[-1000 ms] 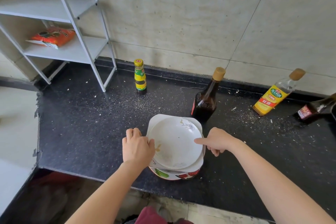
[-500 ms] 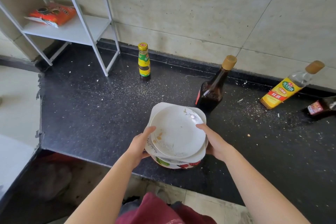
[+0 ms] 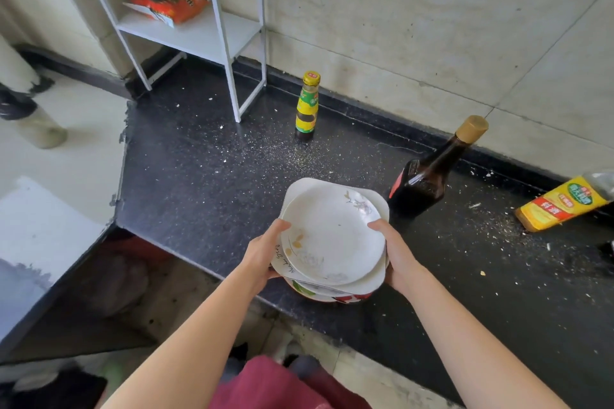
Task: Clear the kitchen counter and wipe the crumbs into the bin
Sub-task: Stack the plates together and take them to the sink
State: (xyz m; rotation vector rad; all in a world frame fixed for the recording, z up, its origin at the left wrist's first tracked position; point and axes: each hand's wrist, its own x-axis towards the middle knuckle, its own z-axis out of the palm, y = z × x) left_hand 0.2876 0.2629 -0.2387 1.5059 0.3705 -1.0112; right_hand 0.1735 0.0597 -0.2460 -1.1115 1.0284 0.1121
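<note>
Black speckled stone forms the bench (image 3: 199, 183), and the stack of plates (image 3: 332, 236) sits at its near edge, partly out over the floor. Whether the stack is already lifted clear cannot be told. It is a mixed pile: a round white plate on a squarish one, with a patterned bowl (image 3: 319, 292) beneath. Pieces that mismatched could slide on one another if the stack tips, and the top plate would go first.

The dark glass bottle (image 3: 420, 183) stands just beside the stack at 2 o'clock. A careless swing to the right could knock it over, and it looks top-heavy with its long neck. The small yellow-labelled bottle (image 3: 307, 109) at 12 o'clock is well apart and less at risk. Crumbs (image 3: 299, 156) lie scattered over the bench from 12 to 3 o'clock, and dragging the stack would spread them.

The left hand (image 3: 265, 252) holds the stack at 9 o'clock and the right hand (image 3: 397, 256) at 3 o'clock. Each grip is closed on the stack, thumb laid over the rim. The fingers are hidden underneath. Both forearms reach in from 6 o'clock.
</note>
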